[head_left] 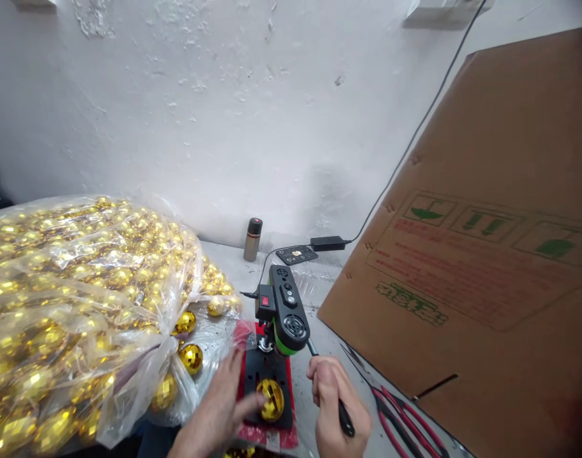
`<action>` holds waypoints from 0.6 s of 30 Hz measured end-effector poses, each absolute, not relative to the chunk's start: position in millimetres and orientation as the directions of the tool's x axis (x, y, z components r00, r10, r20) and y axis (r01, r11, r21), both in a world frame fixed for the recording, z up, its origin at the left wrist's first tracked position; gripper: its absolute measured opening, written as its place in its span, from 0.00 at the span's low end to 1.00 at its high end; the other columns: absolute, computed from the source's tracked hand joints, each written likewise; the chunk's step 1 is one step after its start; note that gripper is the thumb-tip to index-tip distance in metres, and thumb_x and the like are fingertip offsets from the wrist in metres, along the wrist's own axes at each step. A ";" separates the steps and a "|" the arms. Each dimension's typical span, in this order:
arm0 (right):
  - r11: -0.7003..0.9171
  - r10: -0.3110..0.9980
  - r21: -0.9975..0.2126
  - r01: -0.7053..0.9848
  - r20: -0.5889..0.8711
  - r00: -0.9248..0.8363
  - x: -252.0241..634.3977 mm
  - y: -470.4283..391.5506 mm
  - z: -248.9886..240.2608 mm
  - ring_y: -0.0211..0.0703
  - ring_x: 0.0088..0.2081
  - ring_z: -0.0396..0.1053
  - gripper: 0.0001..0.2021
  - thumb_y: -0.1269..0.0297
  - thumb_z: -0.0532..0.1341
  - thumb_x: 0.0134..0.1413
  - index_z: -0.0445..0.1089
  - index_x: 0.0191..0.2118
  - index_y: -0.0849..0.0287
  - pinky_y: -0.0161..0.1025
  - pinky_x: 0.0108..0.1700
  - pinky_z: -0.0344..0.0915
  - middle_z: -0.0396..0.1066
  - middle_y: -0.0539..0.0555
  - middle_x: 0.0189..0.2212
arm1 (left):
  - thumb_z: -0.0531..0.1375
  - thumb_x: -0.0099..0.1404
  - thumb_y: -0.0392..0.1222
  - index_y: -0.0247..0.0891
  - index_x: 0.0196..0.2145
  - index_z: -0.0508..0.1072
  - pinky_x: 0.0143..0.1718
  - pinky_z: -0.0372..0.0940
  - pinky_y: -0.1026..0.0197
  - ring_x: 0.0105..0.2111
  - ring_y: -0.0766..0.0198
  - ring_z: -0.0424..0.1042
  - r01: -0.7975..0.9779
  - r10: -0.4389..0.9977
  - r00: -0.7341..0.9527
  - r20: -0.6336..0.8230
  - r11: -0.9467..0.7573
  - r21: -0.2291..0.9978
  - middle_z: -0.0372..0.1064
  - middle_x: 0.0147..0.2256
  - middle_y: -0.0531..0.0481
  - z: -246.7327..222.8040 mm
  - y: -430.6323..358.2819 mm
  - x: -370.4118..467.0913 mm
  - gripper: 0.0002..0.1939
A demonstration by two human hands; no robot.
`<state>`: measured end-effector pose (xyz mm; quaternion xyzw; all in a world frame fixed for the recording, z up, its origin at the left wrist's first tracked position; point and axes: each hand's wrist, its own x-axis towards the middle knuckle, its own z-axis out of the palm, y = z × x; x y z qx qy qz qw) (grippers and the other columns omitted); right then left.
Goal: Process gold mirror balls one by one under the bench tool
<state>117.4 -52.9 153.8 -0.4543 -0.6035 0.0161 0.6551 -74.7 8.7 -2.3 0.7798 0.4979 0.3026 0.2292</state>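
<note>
My right hand (337,404) is wrapped round the black-ended lever handle (346,420) of a small bench drill press (291,308). A faceted gold ball (272,402) sits on the machine's black base plate (262,367), below and in front of the head. Fingers spread, my left hand (221,404) is at the left edge of that plate. Its thumb overlaps the ball's left side; whether it presses on it I cannot tell. The tip of the tool is hidden under the head.
On the left, a big clear plastic bag (176,238) bulges with gold balls, and several loose ones (191,359) lie beside it. A cardboard box (462,267) leans at right, with red-handled shears (405,420) before it. Behind stand a bottle (253,240), phone (296,254) and power adapter (327,243).
</note>
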 end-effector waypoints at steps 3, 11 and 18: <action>0.611 0.552 -0.597 0.521 0.792 0.261 114.1 -55.2 147.2 0.36 0.23 0.62 0.15 0.71 0.54 0.75 0.67 0.33 0.56 0.35 0.24 0.59 0.67 0.50 0.26 | 0.56 0.75 0.42 0.33 0.63 0.71 0.66 0.65 0.38 0.66 0.40 0.70 0.876 0.983 0.058 0.175 -0.134 0.464 0.70 0.64 0.27 32.0 55.4 -93.1 0.22; 0.626 0.546 -0.591 0.509 0.798 0.254 109.1 -59.7 151.7 0.34 0.23 0.61 0.16 0.72 0.53 0.75 0.65 0.32 0.55 0.32 0.25 0.59 0.65 0.47 0.26 | 0.61 0.69 0.41 0.27 0.47 0.76 0.53 0.70 0.46 0.52 0.38 0.79 0.880 0.997 -0.067 0.033 0.043 0.474 0.76 0.52 0.22 67.5 134.0 -91.3 0.14; 0.600 0.558 -0.605 0.523 0.785 0.269 107.6 -61.1 157.6 0.34 0.24 0.60 0.15 0.71 0.53 0.76 0.66 0.33 0.55 0.33 0.26 0.58 0.65 0.46 0.26 | 0.58 0.70 0.50 0.30 0.57 0.71 0.52 0.71 0.50 0.53 0.45 0.78 0.739 1.000 -0.017 -0.023 0.028 0.673 0.78 0.52 0.32 74.4 98.4 -101.1 0.24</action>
